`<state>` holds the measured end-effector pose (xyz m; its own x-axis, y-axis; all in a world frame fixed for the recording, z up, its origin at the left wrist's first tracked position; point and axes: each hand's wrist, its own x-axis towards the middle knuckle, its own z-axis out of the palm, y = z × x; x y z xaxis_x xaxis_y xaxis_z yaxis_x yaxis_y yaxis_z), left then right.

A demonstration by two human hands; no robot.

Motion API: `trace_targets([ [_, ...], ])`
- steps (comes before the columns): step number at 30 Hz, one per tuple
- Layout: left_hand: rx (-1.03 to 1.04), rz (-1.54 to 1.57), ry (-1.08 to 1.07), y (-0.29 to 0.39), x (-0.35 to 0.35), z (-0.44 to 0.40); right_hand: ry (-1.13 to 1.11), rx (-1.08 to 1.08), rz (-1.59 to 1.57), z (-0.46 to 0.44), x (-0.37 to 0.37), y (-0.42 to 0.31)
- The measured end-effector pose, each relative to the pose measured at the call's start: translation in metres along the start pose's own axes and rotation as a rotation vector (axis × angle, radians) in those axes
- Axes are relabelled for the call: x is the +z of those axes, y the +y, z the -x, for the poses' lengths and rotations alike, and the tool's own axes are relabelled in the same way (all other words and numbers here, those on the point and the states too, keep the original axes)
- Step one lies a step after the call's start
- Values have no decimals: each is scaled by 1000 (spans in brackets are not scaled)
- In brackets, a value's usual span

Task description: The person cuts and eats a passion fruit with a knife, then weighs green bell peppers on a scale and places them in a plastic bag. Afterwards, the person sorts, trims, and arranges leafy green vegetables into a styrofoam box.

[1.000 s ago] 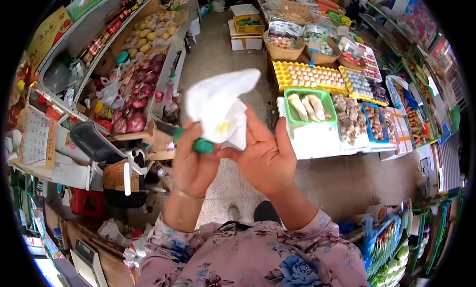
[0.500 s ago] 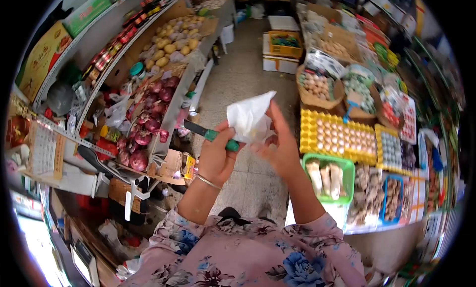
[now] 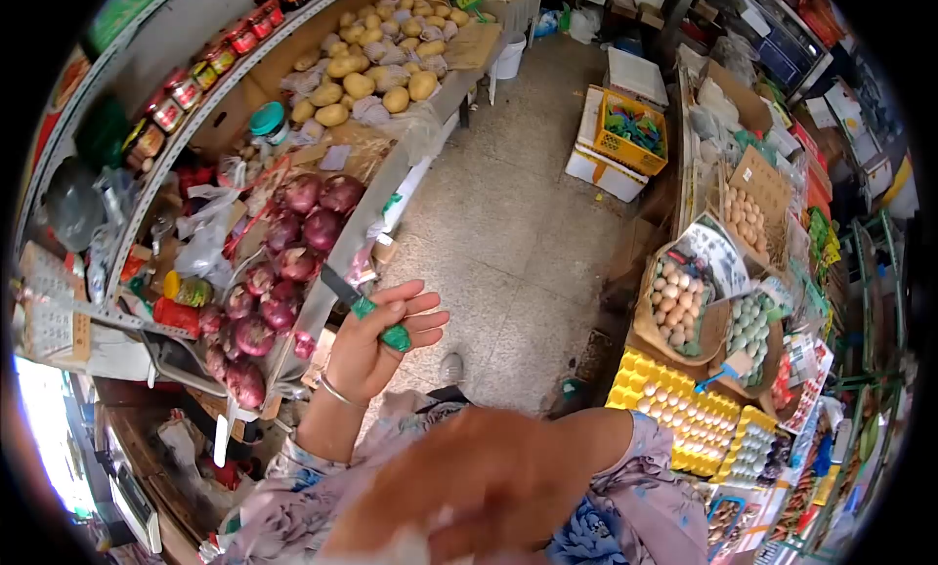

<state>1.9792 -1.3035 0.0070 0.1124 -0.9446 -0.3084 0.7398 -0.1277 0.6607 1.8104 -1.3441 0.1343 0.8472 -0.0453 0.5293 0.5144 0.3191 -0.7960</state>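
My left hand [image 3: 363,355] is palm up over the aisle, beside the red onions [image 3: 256,334]. It holds a knife [image 3: 342,287] with a dark blade and a green-wrapped handle, pinned under the thumb while the other fingers are stretched out. The blade points away toward the onion shelf. Close to the camera, in front of the chest, my right hand [image 3: 479,467] is large and smeared by motion. A blurred white tissue [image 3: 403,548] shows below its fingers at the bottom edge, and the fingertips are hard to make out.
Potatoes [image 3: 376,62] lie behind the onions, with sauce jars [image 3: 186,88] on the shelf above. Right of the aisle are egg baskets [image 3: 645,323] and yellow egg trays [image 3: 630,370]. A yellow crate [image 3: 653,162] on white boxes stands ahead on the floor.
My right hand has pulled away from my left and come back toward my chest, taking the white tissue with it. My left hand keeps the knife, its fingers now stretched out. The view has shifted.
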Motion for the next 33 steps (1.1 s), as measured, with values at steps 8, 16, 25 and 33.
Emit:
trace_targets([
  [8, -164, -97, -92, 35, 59, -196, 66, -362, -313, -34, -164, -32],
  [16, -187, -96, -11, 33, 115, -378, 56, -422, -324, -24, -366, -112],
  [25, -142, -1, 59, 56, 175, -557, -309, -454, 12, -49, -599, -202],
  [33, -194, 32, 7, 89, 173, -748, -107, -382, 26, -64, -766, -221],
])
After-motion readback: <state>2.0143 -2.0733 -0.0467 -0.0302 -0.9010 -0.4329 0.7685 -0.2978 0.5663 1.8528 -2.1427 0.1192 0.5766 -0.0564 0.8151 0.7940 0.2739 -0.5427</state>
